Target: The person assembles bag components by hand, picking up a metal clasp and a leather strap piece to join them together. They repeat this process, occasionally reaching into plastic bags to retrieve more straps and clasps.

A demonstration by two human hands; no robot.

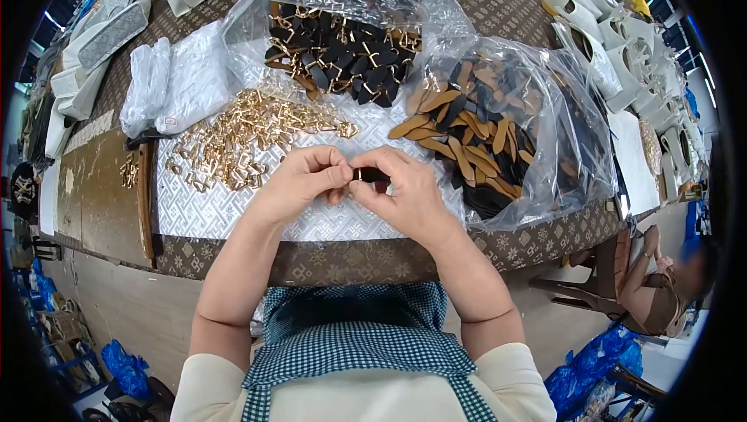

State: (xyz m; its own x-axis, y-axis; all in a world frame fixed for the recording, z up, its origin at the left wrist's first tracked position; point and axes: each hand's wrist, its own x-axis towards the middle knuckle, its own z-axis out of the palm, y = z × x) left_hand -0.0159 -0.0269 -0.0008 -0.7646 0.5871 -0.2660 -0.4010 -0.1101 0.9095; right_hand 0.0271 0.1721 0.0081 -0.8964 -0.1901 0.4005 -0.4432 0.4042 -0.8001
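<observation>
My two hands meet over the patterned white cloth, fingertips almost touching. My right hand (408, 192) is closed on a small black leather tab (377, 177), partly covered by its fingers. A thin gold buckle (359, 174) shows at the tab's left end, where the fingers of my left hand (311, 181) pinch it; most of the buckle is hidden. Behind my left hand spreads a loose pile of gold buckles (241, 138). To the right of my right hand, brown and black leather tabs (475, 138) spill from a clear plastic bag (572, 134).
Black tabs fitted with gold buckles (342, 56) lie in another clear bag at the back. Folded white plastic bags (194, 79) sit at back left, beside a worn board (97, 196). Pale handbags (630, 64) line the right side. A person (661, 286) sits at far right.
</observation>
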